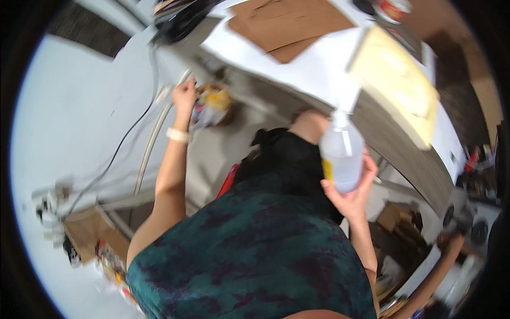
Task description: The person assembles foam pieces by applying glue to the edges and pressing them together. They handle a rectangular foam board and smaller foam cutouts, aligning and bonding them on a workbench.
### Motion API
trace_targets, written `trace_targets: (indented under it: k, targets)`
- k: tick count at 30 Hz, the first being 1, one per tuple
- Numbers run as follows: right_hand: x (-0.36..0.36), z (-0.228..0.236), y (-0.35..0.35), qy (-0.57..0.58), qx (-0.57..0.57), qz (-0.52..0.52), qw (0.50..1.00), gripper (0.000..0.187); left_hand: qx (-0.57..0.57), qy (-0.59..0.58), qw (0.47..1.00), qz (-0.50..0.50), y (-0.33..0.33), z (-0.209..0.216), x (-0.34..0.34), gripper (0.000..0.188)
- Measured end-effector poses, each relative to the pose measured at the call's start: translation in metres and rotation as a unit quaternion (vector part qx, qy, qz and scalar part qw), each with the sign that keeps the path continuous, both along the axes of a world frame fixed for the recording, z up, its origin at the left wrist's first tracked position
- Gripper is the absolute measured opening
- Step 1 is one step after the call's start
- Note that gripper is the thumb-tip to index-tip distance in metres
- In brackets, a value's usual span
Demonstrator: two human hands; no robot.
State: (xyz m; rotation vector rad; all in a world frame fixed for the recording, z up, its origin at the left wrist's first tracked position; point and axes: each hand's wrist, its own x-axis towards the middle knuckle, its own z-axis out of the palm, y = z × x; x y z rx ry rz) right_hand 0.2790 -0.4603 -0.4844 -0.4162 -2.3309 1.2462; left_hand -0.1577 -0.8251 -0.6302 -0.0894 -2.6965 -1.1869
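Observation:
My right hand (355,194) is wrapped round the lower part of a clear plastic bottle (344,154). The bottle has a white cap and a strip of yellow label, and cloudy or clear liquid seems to be inside. It stands nearly upright in front of the table's edge. Out to the left, my left hand (184,97) is closed, its fingers drawn together beside a pale pipe. Whatever those fingers may hold is too blurred to make out. Just right of that hand, lower down, is a round waste bin (229,109) filled with crumpled scraps.
Brown sheets (292,26) lie over white paper on the table (396,125), beside a pale yellow foam-like slab (396,80). A black cable (127,133) and the pipe (154,135) run along the left wall. Another person's arm (433,271) reaches in at the lower right.

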Motion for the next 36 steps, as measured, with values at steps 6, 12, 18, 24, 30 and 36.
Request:
trace_targets:
  k: [6,12,18,24,30,36]
  targets:
    - [0.021,0.051,0.023,0.086,0.079,0.061,0.991,0.099,0.425,-0.242,0.697,-0.524,0.180,0.211,0.200,0.093]
    - [0.079,0.076,0.027,0.185,0.073,-0.013,0.980,0.133,0.494,-0.436,0.455,-0.599,0.278,0.196,0.288,0.077]
    - [0.049,0.051,0.048,0.321,-0.088,-0.168,0.928,0.169,0.481,-0.607,0.376,-0.509,0.316,0.210,0.306,0.065]
    - [0.011,0.027,0.078,0.384,-0.287,-0.132,0.868,0.156,0.462,-0.653,0.389,-0.457,0.361,0.216,0.298,0.065]
    - [0.016,0.023,0.126,0.379,-0.310,-0.115,0.864,0.127,0.377,-0.661,0.435,-0.482,0.395,0.222,0.290,0.084]
    - [0.047,0.037,0.226,0.494,-0.432,-0.158,0.737,0.089,-0.004,0.222,0.737,-0.638,0.465,0.203,0.187,0.060]
